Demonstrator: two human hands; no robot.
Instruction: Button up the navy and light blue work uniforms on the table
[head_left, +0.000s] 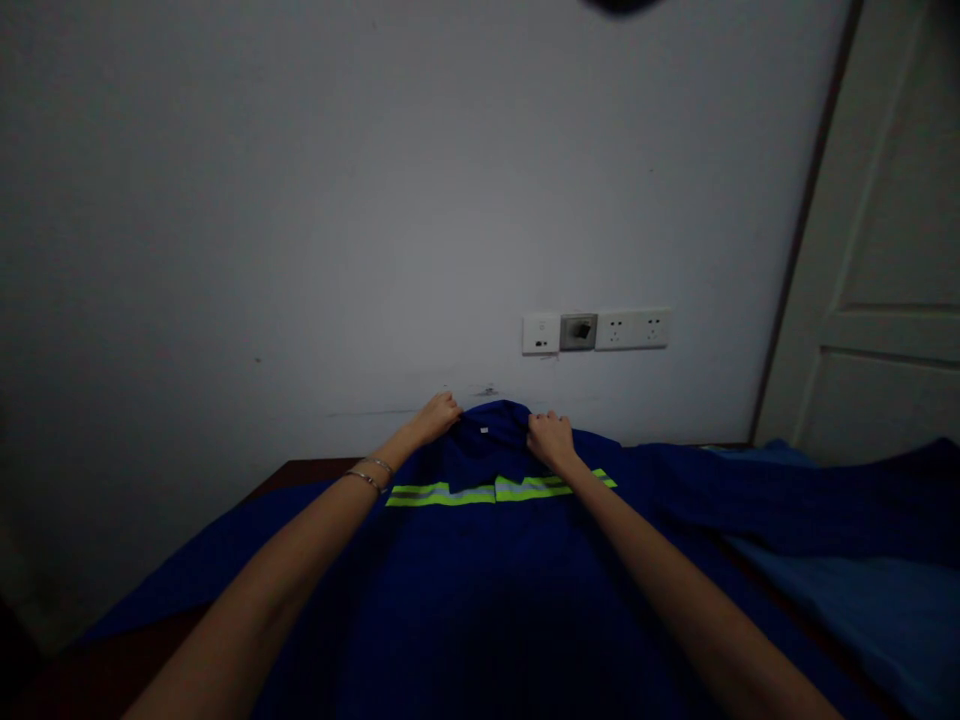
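One sleeve (210,560) of a blue work jacket (487,570) stretches at far left across a dark reddish table (309,470). Next, the left hand (437,415), bracelets (366,478) at its wrist, pinches one side of the raised collar (504,411); the right hand (551,438) grips the other side — neither clearly nearer. From the fingers, the jacket's body lies toward the camera, its long axis running between the forearms. Farther right, the other sleeve (787,505) overlies lighter blue cloth (870,600). Fingertips are partly hidden — the jacket's lower part sinks into shadow, cut off below.
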